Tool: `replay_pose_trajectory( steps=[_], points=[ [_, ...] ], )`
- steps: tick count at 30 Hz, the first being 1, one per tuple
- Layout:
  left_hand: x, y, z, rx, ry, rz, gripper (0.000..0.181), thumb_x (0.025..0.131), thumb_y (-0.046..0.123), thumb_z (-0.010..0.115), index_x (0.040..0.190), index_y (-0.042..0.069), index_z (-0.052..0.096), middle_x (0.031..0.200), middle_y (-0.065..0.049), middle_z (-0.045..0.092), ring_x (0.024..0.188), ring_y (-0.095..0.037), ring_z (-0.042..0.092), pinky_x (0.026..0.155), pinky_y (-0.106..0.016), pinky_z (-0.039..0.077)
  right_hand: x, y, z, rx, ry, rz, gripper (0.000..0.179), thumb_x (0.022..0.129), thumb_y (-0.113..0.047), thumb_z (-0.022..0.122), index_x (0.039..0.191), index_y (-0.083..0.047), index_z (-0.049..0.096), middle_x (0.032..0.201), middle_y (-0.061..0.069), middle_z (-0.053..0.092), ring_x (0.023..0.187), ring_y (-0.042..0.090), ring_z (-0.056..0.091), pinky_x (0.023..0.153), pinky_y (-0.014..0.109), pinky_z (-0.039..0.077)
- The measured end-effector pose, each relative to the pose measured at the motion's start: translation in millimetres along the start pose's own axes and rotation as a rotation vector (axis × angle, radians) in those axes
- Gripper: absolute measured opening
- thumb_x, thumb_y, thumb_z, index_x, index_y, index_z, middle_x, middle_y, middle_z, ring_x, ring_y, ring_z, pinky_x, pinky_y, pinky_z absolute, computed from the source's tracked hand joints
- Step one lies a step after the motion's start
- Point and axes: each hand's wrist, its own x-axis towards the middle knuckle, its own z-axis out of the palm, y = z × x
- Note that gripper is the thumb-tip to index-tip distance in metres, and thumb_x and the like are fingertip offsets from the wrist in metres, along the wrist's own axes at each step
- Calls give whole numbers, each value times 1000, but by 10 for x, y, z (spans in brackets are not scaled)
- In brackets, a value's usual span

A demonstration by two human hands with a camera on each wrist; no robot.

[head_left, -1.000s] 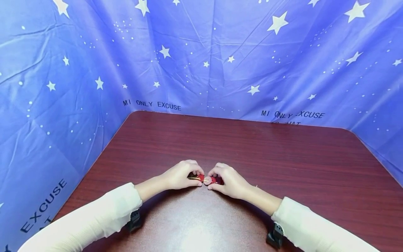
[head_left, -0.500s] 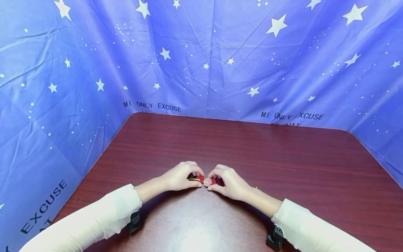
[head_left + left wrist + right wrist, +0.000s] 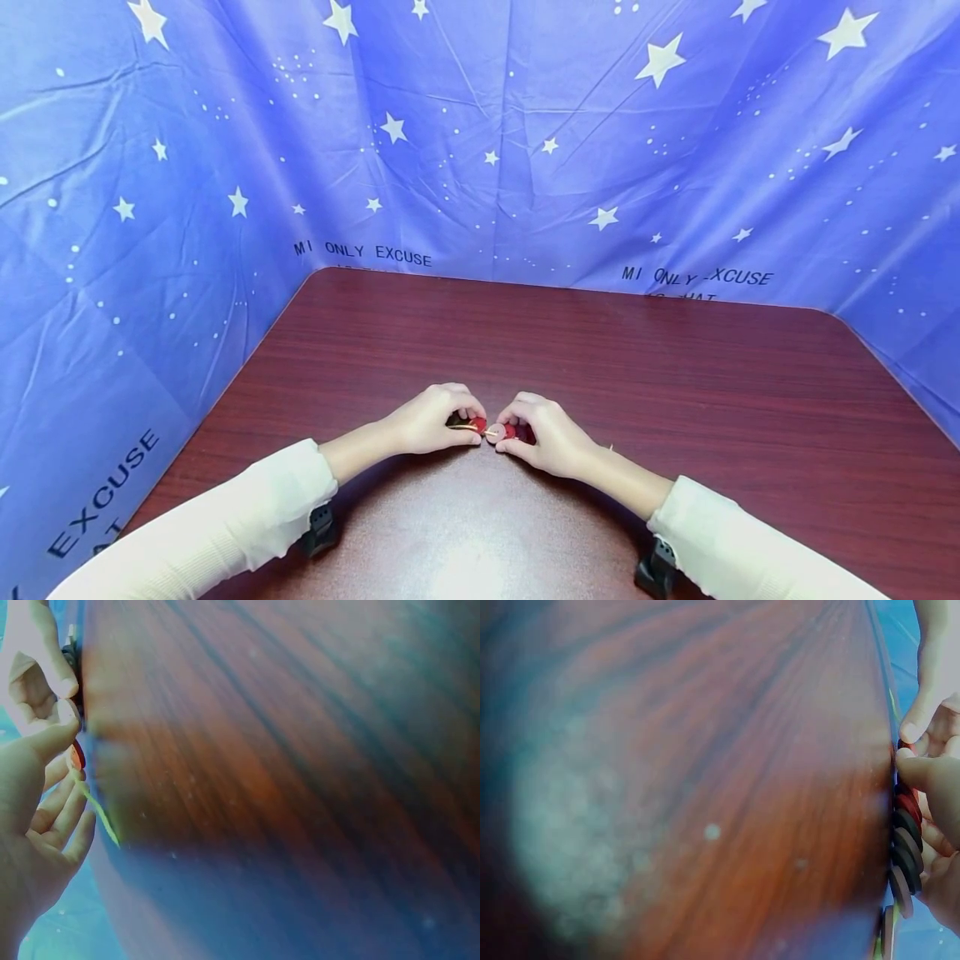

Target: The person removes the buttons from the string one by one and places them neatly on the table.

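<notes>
My left hand (image 3: pixel 431 421) pinches a red button (image 3: pixel 478 425) between thumb and fingertips, low over the table. A yellow cord (image 3: pixel 101 814) trails from under those fingers in the left wrist view. Facing it, my right hand (image 3: pixel 551 433) grips a pale pink button (image 3: pixel 496 432), which has a short bit of yellow cord across its front. Behind the right thumb, a row of round buttons (image 3: pixel 906 859) in red, black and brown overlaps along the cord beneath the palm. The fingertips of both hands are only a small gap apart. Part of the strung row is hidden by the fingers.
The dark red wood-grain table (image 3: pixel 600 350) extends around both hands, with a bright glare spot near its front. A blue curtain (image 3: pixel 450 167) with white stars hangs along the back and sides. Black wrist cameras (image 3: pixel 321 529) sit under the white sleeves (image 3: pixel 247 500).
</notes>
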Motion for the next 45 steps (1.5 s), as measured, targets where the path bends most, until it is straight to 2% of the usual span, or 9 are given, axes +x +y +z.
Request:
replay_pose_trajectory(
  steps=[6, 14, 19, 25, 32, 38, 45],
  points=[
    [37, 26, -61, -29, 13, 7, 22, 83, 22, 74, 102, 11, 70, 90, 2, 70, 86, -10, 65, 79, -22, 54, -19, 20, -44, 79, 48, -18, 18, 78, -17, 79, 92, -12, 68, 80, -2, 62, 71, 6, 55, 59, 16, 48],
    [71, 39, -83, -163, 11, -36, 27, 84, 17, 74, 107, 6, 69, 91, -4, 73, 83, -9, 68, 73, -17, 55, -29, 88, -89, 157, 83, -37, 20, 76, -16, 81, 92, -14, 69, 77, -3, 61, 68, 7, 54, 56, 17, 46],
    [76, 37, -74, -181, 24, -34, 26, 82, 17, 75, 105, 6, 69, 89, -4, 73, 81, -7, 67, 72, -17, 55, -20, 150, -114, 205, 60, -36, 17, 78, -17, 80, 93, -15, 71, 76, -2, 64, 68, 10, 57, 57, 20, 48],
    [71, 43, -75, -192, 34, -43, 26, 81, 18, 76, 104, 7, 70, 87, -3, 73, 79, -6, 66, 71, -17, 55, -16, 175, -164, 274, -3, 4, 16, 80, -18, 78, 95, -16, 72, 77, -2, 64, 68, 10, 57, 56, 23, 49],
    [69, 57, -90, -195, 30, -56, 27, 81, 19, 76, 105, 7, 70, 87, -3, 73, 79, -5, 65, 72, -17, 55, 1, 212, -179, 286, -65, 52, 17, 80, -18, 78, 95, -16, 71, 77, -3, 62, 69, 12, 57, 58, 25, 51],
    [60, 66, -98, -192, 35, -58, 27, 80, 17, 77, 105, 7, 70, 87, -2, 73, 79, -4, 65, 71, -16, 54, -1, 209, -194, 285, -75, 51, 18, 80, -19, 78, 96, -16, 71, 77, -2, 63, 69, 16, 58, 58, 25, 52],
    [46, 65, -93, -189, 40, -54, 28, 80, 18, 77, 105, 8, 70, 87, -2, 73, 79, -5, 65, 71, -15, 54, -11, 194, -201, 282, -64, 50, 17, 79, -19, 78, 95, -17, 72, 76, -2, 62, 69, 12, 57, 57, 22, 50]
  ],
)
